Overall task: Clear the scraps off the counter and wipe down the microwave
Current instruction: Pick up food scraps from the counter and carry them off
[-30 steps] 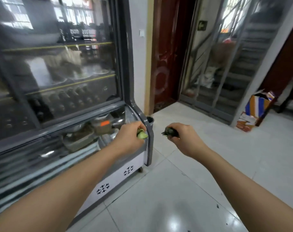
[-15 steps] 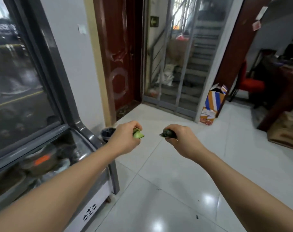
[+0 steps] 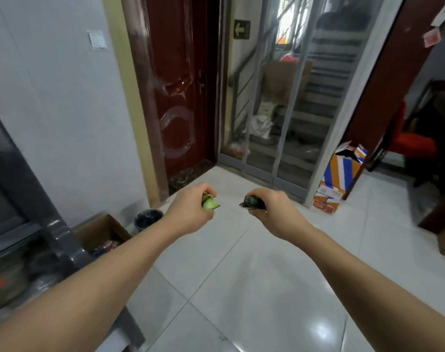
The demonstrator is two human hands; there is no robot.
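Both hands are out in front at about the same height, each curled around a vegetable scrap. Her or his left hand (image 3: pixel 190 212) grips a pale green scrap (image 3: pixel 210 202) that pokes out toward the middle; the right hand (image 3: pixel 272 212) holds a dark green scrap (image 3: pixel 251 201), tip pointing left. The two pieces sit near each other, not touching. Ahead and to the left, low against the wall, stands a small dark bin (image 3: pixel 148 219) beside an open cardboard box (image 3: pixel 102 232). I'd judge the left hand is nearer to it. No microwave or counter is in sight.
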